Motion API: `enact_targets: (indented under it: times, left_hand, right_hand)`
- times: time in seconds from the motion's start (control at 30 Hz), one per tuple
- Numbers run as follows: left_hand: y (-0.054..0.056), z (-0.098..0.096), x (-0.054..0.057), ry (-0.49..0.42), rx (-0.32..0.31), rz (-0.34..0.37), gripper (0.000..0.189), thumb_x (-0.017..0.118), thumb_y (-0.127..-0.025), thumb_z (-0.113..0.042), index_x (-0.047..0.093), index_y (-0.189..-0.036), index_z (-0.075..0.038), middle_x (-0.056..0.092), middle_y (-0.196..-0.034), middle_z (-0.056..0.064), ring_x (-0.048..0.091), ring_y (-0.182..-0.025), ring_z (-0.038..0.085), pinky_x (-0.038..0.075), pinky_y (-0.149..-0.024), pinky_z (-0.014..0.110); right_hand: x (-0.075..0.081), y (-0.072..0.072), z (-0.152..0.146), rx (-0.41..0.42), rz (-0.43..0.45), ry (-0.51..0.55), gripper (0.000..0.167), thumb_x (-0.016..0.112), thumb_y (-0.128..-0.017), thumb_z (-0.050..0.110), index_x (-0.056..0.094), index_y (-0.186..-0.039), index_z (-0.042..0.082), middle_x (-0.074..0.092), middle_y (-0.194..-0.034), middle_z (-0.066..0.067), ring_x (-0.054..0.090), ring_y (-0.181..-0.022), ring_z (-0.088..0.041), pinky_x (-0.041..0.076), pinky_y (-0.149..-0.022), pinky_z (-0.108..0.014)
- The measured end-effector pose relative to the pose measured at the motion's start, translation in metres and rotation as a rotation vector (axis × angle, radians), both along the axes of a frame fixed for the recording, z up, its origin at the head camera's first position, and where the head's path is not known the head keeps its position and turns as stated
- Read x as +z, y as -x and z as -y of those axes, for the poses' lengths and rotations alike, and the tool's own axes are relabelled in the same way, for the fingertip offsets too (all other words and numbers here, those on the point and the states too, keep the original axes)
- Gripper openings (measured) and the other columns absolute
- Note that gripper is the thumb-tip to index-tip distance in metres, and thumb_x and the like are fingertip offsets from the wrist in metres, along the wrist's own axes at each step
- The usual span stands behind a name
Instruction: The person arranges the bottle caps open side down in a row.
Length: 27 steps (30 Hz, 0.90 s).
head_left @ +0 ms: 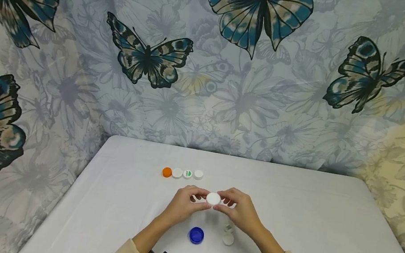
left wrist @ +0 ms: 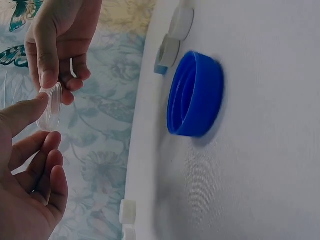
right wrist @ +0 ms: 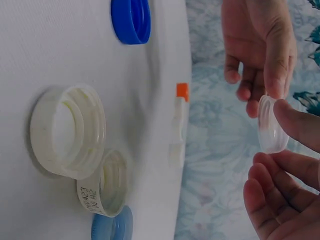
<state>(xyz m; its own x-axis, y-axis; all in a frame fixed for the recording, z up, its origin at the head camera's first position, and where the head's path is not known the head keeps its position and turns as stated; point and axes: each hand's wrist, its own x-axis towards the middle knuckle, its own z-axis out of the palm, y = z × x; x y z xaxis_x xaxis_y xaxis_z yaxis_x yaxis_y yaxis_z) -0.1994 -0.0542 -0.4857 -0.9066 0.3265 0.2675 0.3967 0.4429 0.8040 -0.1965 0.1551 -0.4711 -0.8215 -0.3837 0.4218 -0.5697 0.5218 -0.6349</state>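
Observation:
Both hands hold one translucent white cap (head_left: 213, 198) up above the table, pinching it from opposite sides. My left hand (head_left: 185, 202) has it between thumb and fingertips at its left edge. At the right edge, the thumb and fingers of my right hand (head_left: 242, 211) grip it. Seen from the left wrist, the cap (left wrist: 50, 107) is a shallow, clear-rimmed disc standing on edge. A blue cap (head_left: 197, 235) lies open side up on the table below the hands. Near the right forearm lie a white cap (right wrist: 67, 132) and a smaller printed cap (right wrist: 102, 185).
Farther back, an orange cap (head_left: 167, 172), a white cap (head_left: 177, 173), a white cap with a green mark (head_left: 187, 174) and another white cap (head_left: 198, 174) form a row. A light blue cap (right wrist: 112, 225) sits beyond the printed one. Butterfly-patterned cloth (head_left: 246, 107) hangs behind the white table (head_left: 312, 218).

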Motion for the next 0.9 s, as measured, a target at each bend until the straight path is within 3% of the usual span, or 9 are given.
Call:
enact_targets:
  times: [0.27,0.5,0.73,0.9]
  left_hand:
    - [0.022,-0.001,-0.003,0.121,0.017,-0.067,0.034,0.077,-0.084,-0.024,0.071,-0.113,-0.007,0.072,-0.097,0.005,0.064,-0.091,0.023,0.051,-0.075,0.024]
    - [0.054,-0.003,-0.006,0.260,0.022,-0.030,0.038,0.076,-0.084,-0.027,0.069,-0.116,-0.008,0.072,-0.100,0.005,0.064,-0.094,0.021,0.052,-0.081,0.030]
    - [0.085,-0.009,-0.013,0.350,0.066,-0.057,0.037,0.080,-0.080,-0.025,0.072,-0.111,-0.006,0.071,-0.096,0.006,0.060,-0.089,0.021,0.049,-0.078,0.029]
    - [0.103,-0.011,-0.014,0.380,0.084,0.008,0.038,0.078,-0.083,-0.024,0.070,-0.116,-0.007,0.072,-0.097,0.006,0.059,-0.090,0.021,0.048,-0.081,0.032]
  right_hand:
    - [0.001,0.026,0.003,0.004,0.086,-0.108,0.034,0.080,-0.079,0.016,0.071,-0.105,-0.003,0.068,-0.085,-0.007,0.060,-0.073,-0.020,0.050,-0.063,-0.022]
    - [-0.006,0.057,0.009,-0.018,0.130,-0.144,0.033,0.080,-0.078,0.013,0.071,-0.106,-0.003,0.068,-0.084,-0.008,0.060,-0.074,-0.019,0.046,-0.063,-0.021]
    - [-0.010,0.091,0.014,-0.033,0.204,-0.256,0.036,0.080,-0.078,0.015,0.070,-0.108,-0.002,0.068,-0.088,-0.010,0.059,-0.076,-0.017,0.047,-0.066,-0.027]
    - [-0.012,0.115,0.017,-0.025,0.268,-0.290,0.036,0.080,-0.079,0.015,0.070,-0.109,-0.002,0.068,-0.089,-0.011,0.059,-0.076,-0.017,0.048,-0.067,-0.029]
